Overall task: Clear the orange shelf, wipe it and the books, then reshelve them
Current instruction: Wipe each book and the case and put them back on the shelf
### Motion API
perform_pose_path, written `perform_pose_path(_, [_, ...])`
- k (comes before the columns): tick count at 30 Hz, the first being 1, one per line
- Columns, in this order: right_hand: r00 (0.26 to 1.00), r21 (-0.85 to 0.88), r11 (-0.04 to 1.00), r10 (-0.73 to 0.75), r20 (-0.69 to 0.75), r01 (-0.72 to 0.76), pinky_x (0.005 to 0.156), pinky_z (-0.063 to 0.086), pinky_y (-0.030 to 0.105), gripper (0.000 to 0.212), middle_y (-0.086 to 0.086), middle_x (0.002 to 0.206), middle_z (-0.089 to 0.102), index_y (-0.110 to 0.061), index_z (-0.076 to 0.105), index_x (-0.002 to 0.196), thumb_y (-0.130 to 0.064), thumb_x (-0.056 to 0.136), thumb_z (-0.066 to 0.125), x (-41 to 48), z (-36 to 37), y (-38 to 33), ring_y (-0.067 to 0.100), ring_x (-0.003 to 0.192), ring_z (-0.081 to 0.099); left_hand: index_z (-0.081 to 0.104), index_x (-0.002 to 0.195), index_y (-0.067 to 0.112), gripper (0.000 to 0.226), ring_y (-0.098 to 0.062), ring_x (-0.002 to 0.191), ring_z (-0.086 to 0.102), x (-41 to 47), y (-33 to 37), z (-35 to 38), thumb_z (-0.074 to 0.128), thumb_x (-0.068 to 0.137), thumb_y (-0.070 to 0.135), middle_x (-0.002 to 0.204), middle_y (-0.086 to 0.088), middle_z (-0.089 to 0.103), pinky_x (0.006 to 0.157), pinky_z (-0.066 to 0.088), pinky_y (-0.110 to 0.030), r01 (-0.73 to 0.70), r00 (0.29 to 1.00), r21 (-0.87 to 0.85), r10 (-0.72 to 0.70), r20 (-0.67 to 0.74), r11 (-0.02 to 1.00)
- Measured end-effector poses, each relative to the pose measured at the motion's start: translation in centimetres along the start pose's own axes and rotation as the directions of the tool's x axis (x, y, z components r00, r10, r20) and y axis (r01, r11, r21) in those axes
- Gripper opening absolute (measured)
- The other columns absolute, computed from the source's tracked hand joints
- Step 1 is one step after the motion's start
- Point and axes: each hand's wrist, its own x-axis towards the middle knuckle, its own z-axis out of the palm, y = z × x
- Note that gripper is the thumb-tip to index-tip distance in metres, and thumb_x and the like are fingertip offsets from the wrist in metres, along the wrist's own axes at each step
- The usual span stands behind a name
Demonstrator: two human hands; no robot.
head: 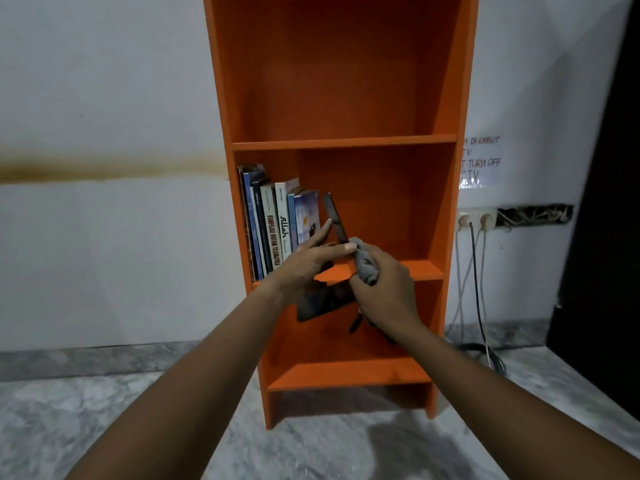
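Observation:
The orange shelf (pixel 343 142) stands against the wall. Several books (pixel 277 223) stand upright at the left of its middle board. In front of that board my left hand (pixel 308 261) holds a thin dark book (pixel 334 218), its upper edge rising above my fingers and its lower part showing below my palm. My right hand (pixel 384 289) grips a bunched grey cloth (pixel 365 259) pressed against the dark book's right edge. The book's cover is mostly hidden by my hands.
The top and bottom compartments of the shelf hold nothing. Wall sockets (pixel 476 220) with hanging cables (pixel 478 299) sit right of the shelf, below a handwritten notice (pixel 481 161). A dark door (pixel 602 202) fills the right edge. Marble floor (pixel 311 445) lies in front.

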Motion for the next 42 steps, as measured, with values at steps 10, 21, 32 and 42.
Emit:
perform_pose_path(10, [0.974,-0.282,0.955,0.023,-0.227,-0.089,0.076,0.053,0.040,0.049,-0.002,0.114,0.057,-0.029,0.049,0.142,-0.023,0.095,0.062,6.9,5.7,7.8,0.023,0.098,0.060,0.037,0.153,0.023,0.083,-0.027,0.137,0.042,6.7,-5.7,-3.8,0.078,0.083,0.040,0.149,-0.006,0.041,0.107,0.046,-0.046,0.052,0.562,0.553,0.433,-0.704,0.831])
perform_pose_path(21, [0.959,-0.224,0.944,0.201,-0.197,-0.244,0.074,0.051,0.039,0.050,-0.006,0.102,0.059,-0.036,0.053,0.135,-0.017,0.090,0.061,10.3,11.8,12.8,0.019,0.091,0.060,0.007,0.159,0.026,0.132,-0.037,0.142,0.025,12.4,-11.2,-5.0,0.085,0.060,0.064,0.156,-0.017,0.020,0.116,0.031,-0.053,0.278,0.334,0.458,0.363,-0.870,0.844])
perform_pose_path(32, [0.971,-0.102,0.977,0.170,-0.168,-0.188,0.065,0.038,0.026,0.046,-0.006,0.097,0.060,-0.033,0.060,0.131,-0.012,0.090,0.062,11.9,12.2,13.8,0.015,0.089,0.057,0.015,0.156,0.022,0.134,-0.038,0.134,0.032,15.2,-11.3,-4.9,0.089,0.048,0.050,0.147,-0.018,0.028,0.114,0.030,-0.055,0.204,0.155,0.384,0.357,-0.921,0.901])
perform_pose_path(42, [0.968,-0.073,0.979,0.176,-0.179,-0.192,0.061,0.036,0.021,0.048,-0.006,0.092,0.057,-0.032,0.059,0.132,-0.013,0.089,0.061,11.5,12.6,14.4,0.014,0.085,0.057,0.015,0.154,0.027,0.132,-0.038,0.130,0.030,15.2,-12.0,-4.1,0.089,0.048,0.049,0.151,-0.021,0.025,0.104,0.038,-0.044,0.199,0.160,0.409,0.382,-0.910,0.891])
